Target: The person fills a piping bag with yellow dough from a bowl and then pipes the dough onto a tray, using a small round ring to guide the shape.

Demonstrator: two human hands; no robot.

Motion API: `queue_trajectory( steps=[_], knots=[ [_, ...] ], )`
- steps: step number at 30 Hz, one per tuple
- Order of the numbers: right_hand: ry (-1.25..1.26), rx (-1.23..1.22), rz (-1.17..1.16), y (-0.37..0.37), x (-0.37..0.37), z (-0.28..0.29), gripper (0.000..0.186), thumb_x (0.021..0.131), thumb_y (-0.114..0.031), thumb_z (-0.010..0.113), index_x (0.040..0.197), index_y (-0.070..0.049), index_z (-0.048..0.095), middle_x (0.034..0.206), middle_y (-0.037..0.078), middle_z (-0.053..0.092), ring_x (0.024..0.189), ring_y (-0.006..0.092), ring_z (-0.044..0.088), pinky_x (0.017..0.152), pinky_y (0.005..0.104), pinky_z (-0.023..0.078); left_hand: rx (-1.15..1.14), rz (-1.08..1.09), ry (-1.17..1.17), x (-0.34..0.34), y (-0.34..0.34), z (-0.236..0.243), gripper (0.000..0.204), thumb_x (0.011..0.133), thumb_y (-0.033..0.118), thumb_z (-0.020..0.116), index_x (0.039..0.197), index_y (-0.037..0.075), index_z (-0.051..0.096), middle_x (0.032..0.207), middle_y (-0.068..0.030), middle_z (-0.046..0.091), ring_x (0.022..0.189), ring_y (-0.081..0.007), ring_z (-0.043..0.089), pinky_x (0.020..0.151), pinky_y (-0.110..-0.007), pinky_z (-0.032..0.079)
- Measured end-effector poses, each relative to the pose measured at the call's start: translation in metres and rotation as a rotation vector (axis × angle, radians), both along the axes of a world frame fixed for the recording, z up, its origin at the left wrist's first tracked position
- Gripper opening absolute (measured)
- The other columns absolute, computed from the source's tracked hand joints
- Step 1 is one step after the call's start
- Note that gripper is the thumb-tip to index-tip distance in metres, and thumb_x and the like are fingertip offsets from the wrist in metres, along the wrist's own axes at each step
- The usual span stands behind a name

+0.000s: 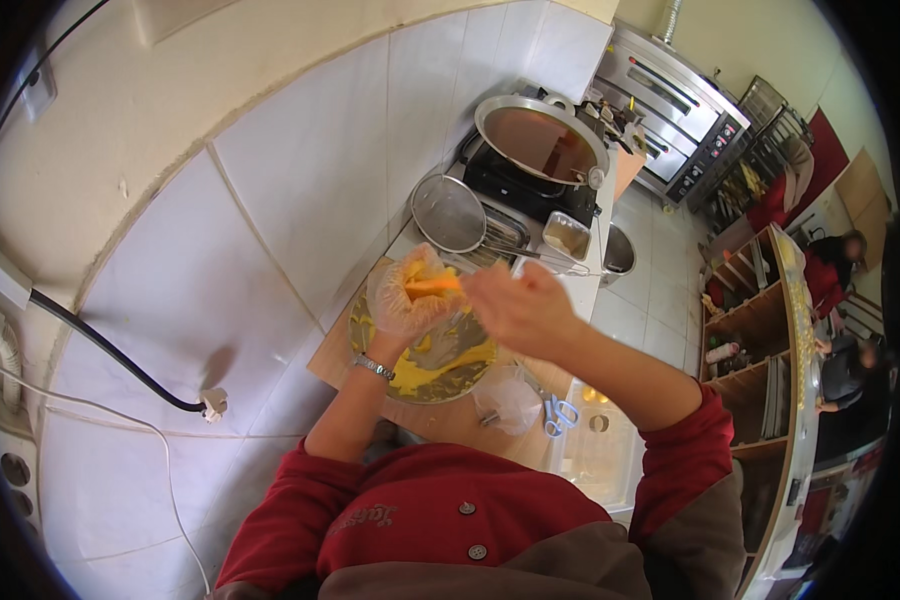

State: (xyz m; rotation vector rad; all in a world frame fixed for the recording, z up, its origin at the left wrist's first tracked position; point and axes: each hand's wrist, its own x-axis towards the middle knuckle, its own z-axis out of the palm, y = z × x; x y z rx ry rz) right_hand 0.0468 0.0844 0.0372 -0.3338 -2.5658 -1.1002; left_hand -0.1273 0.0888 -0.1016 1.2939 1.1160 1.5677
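head view: orange tool (pixel 434 286) between the two hands, above the metal bowl (pixel 460 340) smeared with yellow mixture (pixel 415 378). right hand (pixel 525 312): motion-blurred, fingers seem bent together, clamped on the tool's near end. left hand (pixel 410 292): in a clear glove (pixel 383 306), cupped round the far end; cannot tell whether its fingers grip. step in hand, judged: wiping mixture off the tool; next move calls for a steady hold over the bowl. tool's tip hidden, exact kind unclear.

1. Left hand (pixel 402 305): gloved in clear plastic, left of the frame's centre, fingers curled.
2. Right hand (pixel 525 312): right of centre, fingers bent, slightly blurred.
3. Left forearm (pixel 342 422) slants from lower left, right forearm (pixel 635 378) from lower right.
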Motion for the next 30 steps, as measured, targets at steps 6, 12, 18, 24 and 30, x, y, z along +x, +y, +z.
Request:
queue_trajectory(
  steps=[6, 12, 18, 24, 30],
  knots=[
    [-0.136, 0.134, 0.183, -0.009, 0.009, -0.001, 0.011, 0.064, -0.017, 0.055, 0.074, -0.013, 0.057, 0.083, -0.001, 0.050, 0.081, 0.0112, 0.045, 0.065, 0.0276, 0.029, 0.173, 0.314, 0.227, -0.001, 0.004, -0.018, 0.067, 0.065, 0.015, 0.079, 0.122, 0.001, 0.048, 0.108, -0.0080, 0.058, 0.093, -0.0143, 0.056, 0.081, -0.026, 0.047],
    [0.065, 0.027, -0.030, -0.017, 0.035, 0.043, 0.012, 0.070, -0.016, 0.058, 0.079, -0.014, 0.065, 0.084, -0.004, 0.055, 0.075, 0.0124, 0.045, 0.068, 0.0280, 0.026, 0.091, 0.340, 0.126, -0.023, 0.010, -0.011, 0.066, 0.065, 0.015, 0.078, 0.123, 0.001, 0.049, 0.107, -0.0078, 0.059, 0.094, -0.0148, 0.056, 0.083, -0.027, 0.046],
    [0.713, -0.448, -0.558, 0.008, 0.074, 0.027, 0.010, 0.071, -0.020, 0.069, 0.079, -0.015, 0.067, 0.073, -0.003, 0.061, 0.077, 0.0167, 0.049, 0.075, 0.0370, 0.028, -0.049, 0.270, -0.093, -0.025, 0.000, 0.019, 0.064, 0.066, 0.013, 0.078, 0.123, 0.001, 0.050, 0.104, -0.0081, 0.059, 0.090, -0.0143, 0.057, 0.077, -0.025, 0.048],
    [0.840, -0.976, -0.662, 0.031, 0.080, -0.059, 0.018, 0.074, -0.028, 0.069, 0.081, -0.012, 0.069, 0.068, 0.002, 0.062, 0.080, 0.0179, 0.049, 0.083, 0.0371, 0.026, -0.019, 0.233, 0.038, -0.023, 0.002, 0.023, 0.063, 0.067, 0.011, 0.077, 0.123, 0.002, 0.050, 0.101, -0.0090, 0.060, 0.089, -0.0135, 0.057, 0.077, -0.026, 0.049],
    [0.861, -1.181, -0.736, 0.036, 0.087, -0.067, 0.024, 0.076, -0.036, 0.064, 0.080, -0.013, 0.070, 0.071, 0.002, 0.065, 0.080, 0.0179, 0.052, 0.082, 0.0378, 0.026, 0.053, 0.237, 0.147, -0.026, -0.002, 0.022, 0.067, 0.066, 0.016, 0.079, 0.124, 0.003, 0.049, 0.100, -0.0091, 0.061, 0.090, -0.0139, 0.056, 0.078, -0.027, 0.048]
  ],
)
